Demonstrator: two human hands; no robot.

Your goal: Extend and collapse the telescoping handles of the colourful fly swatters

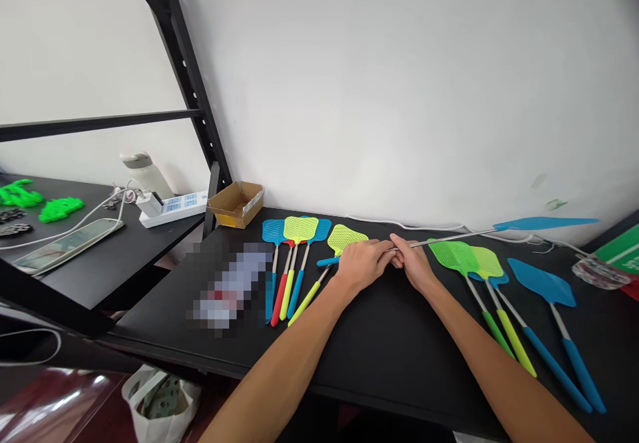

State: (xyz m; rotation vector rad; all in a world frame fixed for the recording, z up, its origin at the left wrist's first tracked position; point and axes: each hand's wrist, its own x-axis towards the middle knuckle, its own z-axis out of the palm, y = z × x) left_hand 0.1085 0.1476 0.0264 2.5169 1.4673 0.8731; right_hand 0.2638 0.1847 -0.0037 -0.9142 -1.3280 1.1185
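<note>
Both my hands meet at the middle of the black table [379,336]. My left hand [360,263] is closed round the blue handle of a fly swatter [544,223], whose thin metal rod runs right to a blue head near the wall. My right hand [413,261] pinches that rod just beside my left hand. Left of my hands lies a group of swatters [297,257] with blue and yellow-green heads. To the right lie green and yellow swatters [469,263] and a blue one [542,283].
A small open cardboard box [237,203] sits at the table's back left. A side table to the left holds a power strip [174,207], a phone [64,247], a bottle [144,173] and green plastic pieces [20,193]. A white bag [160,403] hangs below the table edge.
</note>
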